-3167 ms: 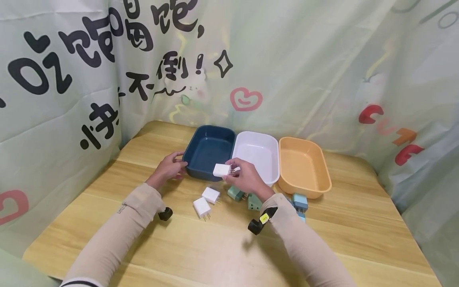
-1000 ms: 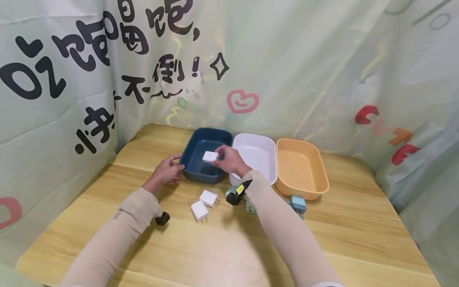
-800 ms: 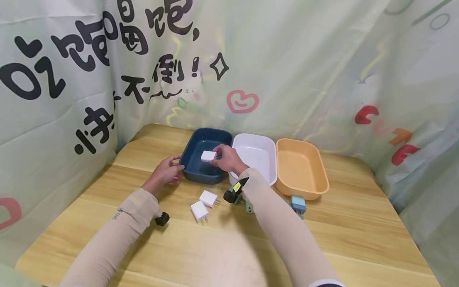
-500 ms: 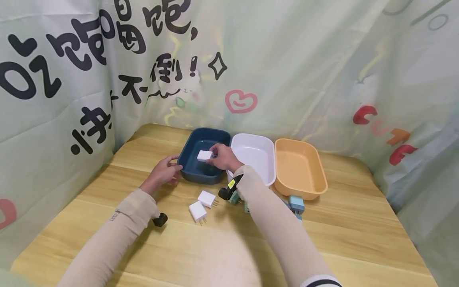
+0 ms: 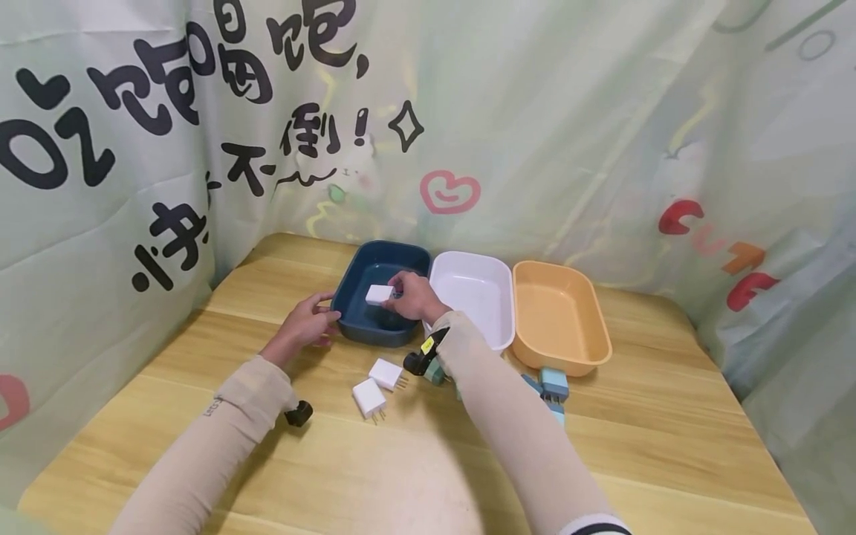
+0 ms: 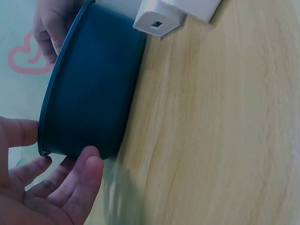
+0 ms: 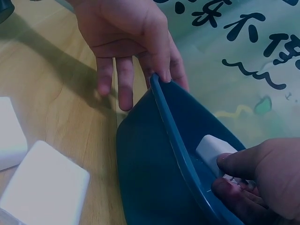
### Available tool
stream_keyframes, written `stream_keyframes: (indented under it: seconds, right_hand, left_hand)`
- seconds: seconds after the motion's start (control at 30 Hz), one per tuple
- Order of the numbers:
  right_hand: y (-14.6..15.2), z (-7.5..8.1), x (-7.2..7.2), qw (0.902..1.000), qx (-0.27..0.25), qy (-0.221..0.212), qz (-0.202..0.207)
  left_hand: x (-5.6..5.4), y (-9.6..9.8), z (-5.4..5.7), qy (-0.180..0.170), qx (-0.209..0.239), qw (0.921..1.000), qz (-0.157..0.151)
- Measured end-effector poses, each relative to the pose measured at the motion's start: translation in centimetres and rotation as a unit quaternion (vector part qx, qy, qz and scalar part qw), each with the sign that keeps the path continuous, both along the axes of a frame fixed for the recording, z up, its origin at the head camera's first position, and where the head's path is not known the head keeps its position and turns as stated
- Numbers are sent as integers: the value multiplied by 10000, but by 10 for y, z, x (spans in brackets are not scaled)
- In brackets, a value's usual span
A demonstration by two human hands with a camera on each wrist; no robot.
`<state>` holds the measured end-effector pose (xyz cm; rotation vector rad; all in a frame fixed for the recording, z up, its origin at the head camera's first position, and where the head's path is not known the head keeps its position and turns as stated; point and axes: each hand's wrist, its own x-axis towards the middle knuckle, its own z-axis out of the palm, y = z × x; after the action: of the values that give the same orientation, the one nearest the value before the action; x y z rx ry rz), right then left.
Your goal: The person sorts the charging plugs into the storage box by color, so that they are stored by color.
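Charger (image 5: 379,295), white, is pinched by the right hand (image 5: 416,297) inside the navy bin (image 5: 371,336), having moved in and down from over its near edge earlier. The left hand (image 5: 303,325), fingers loosely spread, still rests its thumb on the rim; two white plugs (image 5: 368,398) remain on the tabletop (image 5: 414,475).

The curtain (image 5: 568,134) bears black lettering reading "吃饱喝饱," above "快" and "不倒!" (one character between them is lost in a fold). Coloured letters at its right side spell "CUTE". The left sleeve (image 5: 200,438) reads "Let's"; the yellow label (image 5: 428,345) is too small to read.
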<state>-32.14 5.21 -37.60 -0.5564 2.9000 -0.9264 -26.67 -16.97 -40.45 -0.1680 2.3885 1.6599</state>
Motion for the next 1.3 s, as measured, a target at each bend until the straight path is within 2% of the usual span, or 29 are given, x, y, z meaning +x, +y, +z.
stream_keyframes:
  seconds: [0.67,1.07,1.3]
  right_hand:
    - [-2,1,1,9999,89,-35,-43]
    - [6,3,4,9999,-9,-123,-42]
    - [12,8,8,9995,-213,-193,121]
  left_hand:
    - [-1,-1,-4,116,11,9999,-19]
    - [1,1,-4,128,43,9999,-40]
    - [2,1,-4,155,60,9999,-21]
